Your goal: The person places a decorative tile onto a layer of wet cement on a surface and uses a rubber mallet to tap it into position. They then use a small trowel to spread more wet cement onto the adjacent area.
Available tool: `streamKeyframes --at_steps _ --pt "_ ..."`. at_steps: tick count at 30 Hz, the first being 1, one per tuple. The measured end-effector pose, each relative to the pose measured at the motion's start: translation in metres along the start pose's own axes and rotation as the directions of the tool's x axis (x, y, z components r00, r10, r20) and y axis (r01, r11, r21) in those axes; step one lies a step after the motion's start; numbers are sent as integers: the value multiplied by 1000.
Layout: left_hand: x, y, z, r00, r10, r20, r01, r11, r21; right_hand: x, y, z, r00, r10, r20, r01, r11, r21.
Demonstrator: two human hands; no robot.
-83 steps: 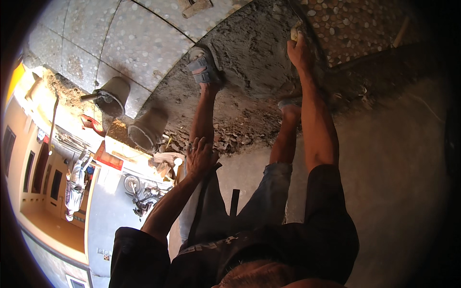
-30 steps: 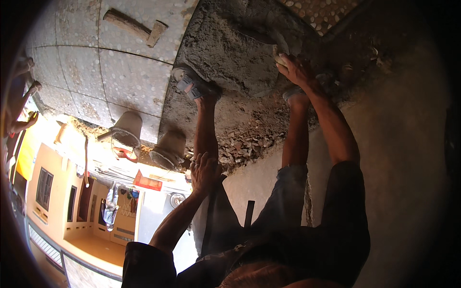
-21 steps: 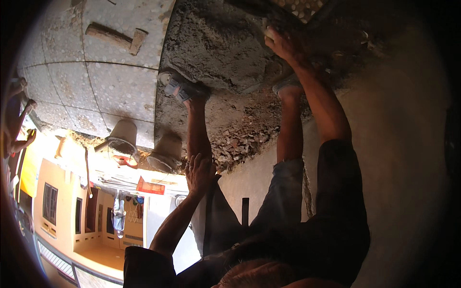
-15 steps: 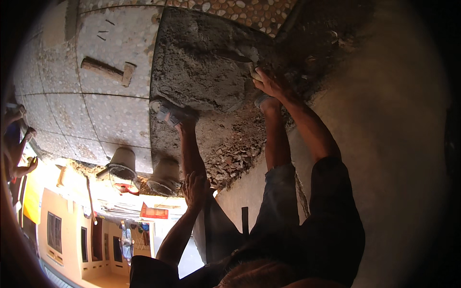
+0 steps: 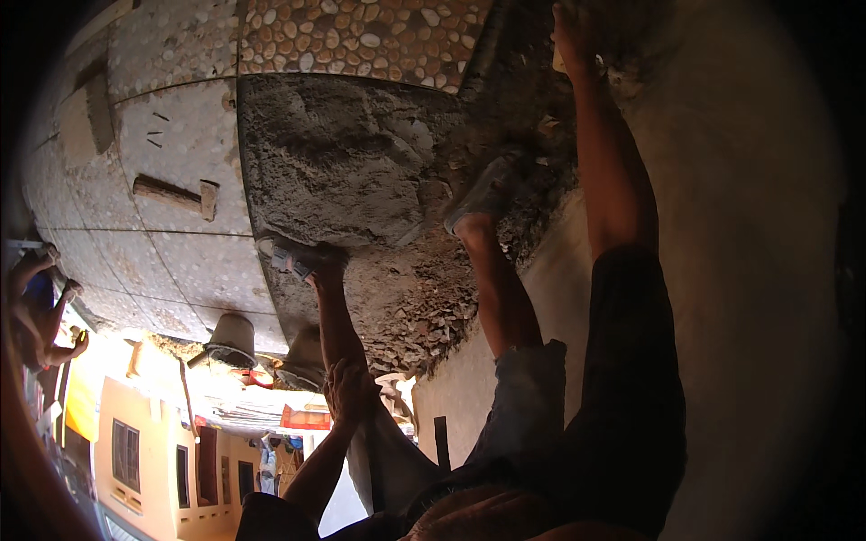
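Note:
My right hand [image 5: 575,43] is stretched far forward to the upper edge, above dark soil beside the wall. It is closed on a trowel, of which only a pale bit of the handle [image 5: 558,61] shows; the blade is out of sight. My left hand [image 5: 345,389] lies on my left leg near the knee, fingers spread over it, holding nothing. Between my feet and the pebbled slab [image 5: 361,41] lies a rough bed of wet grey mortar [image 5: 334,167]. My left sandal [image 5: 302,259] stands at its near edge, my right shoe [image 5: 487,187] at its right.
A wooden hammer [image 5: 180,194] rests on the pale tiles [image 5: 180,266] at left, with a flat board [image 5: 86,117] farther off. Two buckets [image 5: 232,341] stand near my left leg. Rubble [image 5: 424,325] lies along the wall [image 5: 722,270]. Another person's hands [image 5: 68,347] show at far left.
My right hand has gone from the mortar's right edge forward and right, taking the trowel along. The view has shifted, and my right foot is now turned outward. My left hand stays on the leg.

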State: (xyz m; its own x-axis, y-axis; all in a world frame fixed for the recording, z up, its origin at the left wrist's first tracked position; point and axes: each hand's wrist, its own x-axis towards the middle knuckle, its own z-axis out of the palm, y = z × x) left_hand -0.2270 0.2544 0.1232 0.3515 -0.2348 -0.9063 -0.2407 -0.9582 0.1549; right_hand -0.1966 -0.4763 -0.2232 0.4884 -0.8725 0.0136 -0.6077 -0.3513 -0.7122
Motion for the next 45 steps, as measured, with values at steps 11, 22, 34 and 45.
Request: streamKeyframes --at_steps 11,22,34,45 --pt "3 32 1 990 -136 -20 137 989 57 86 -51 30 925 354 136 -361 932 26" --pt "11 55 -14 992 -120 -33 122 991 60 38 -71 1 783 551 289 -605 782 148" --pt "9 40 -9 995 -102 -7 102 990 94 -32 -7 9 888 286 360 -360 920 158" --pt "9 28 -5 995 -100 1 100 993 56 -98 -54 6 799 519 304 -596 753 281"
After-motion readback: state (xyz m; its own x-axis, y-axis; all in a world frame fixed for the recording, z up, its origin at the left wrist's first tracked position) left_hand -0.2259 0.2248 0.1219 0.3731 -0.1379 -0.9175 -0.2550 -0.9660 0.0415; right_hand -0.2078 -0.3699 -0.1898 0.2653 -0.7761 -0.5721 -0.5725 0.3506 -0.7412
